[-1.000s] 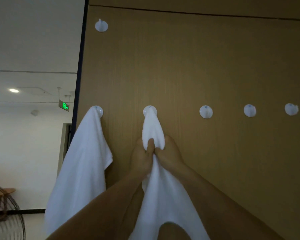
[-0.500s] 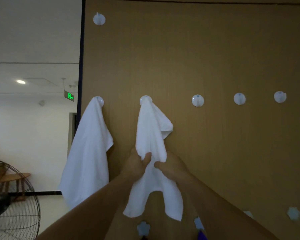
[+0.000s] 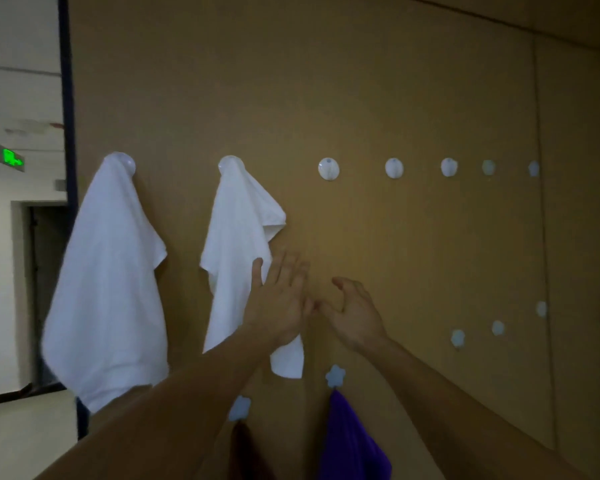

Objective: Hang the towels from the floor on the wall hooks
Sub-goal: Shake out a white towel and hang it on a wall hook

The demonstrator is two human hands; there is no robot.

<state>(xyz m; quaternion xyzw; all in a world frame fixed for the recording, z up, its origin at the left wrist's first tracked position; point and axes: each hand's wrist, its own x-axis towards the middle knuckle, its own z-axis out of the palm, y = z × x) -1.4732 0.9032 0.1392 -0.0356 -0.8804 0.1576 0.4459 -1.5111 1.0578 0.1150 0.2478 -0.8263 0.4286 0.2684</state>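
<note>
Both hands are off the second towel (image 3: 238, 258) now. Half a second ago they were still pinching it mid-length below its hook; the left hand (image 3: 279, 306) is now spread flat, fingers splayed, holding nothing, with its thumb edge overlapping the towel's right side, contact or just in front, can't tell. The right hand (image 3: 355, 315) is loosely open, fingers half curled, also empty, clear of the cloth and over bare wall panel (image 3: 413, 254).

Meaning: this towel carries its own weight from the second hook (image 3: 231, 163), so I'd call that hang finished. The first towel (image 3: 108, 282) sits on the leftmost hook (image 3: 121, 161) beside it, the two well apart. Round hooks to the right, starting with the third hook (image 3: 328, 169), are bare. The view has also swung right and down, showing a lower row of star hooks with a purple cloth (image 3: 350, 441) and a dark one (image 3: 248, 452) on them.

Orientation of the second towel: long axis vertical, caught near one end at the hook, apex up, free ends pointing at the floor. It drapes unevenly, with a folded lobe bulging right just under the hook and two tails at the bottom, the right tail hanging lower.

Floor isn't in view, so can't say how many towels remain. Likely next: drop the hands, fetch another, third hook is the obvious target
</note>
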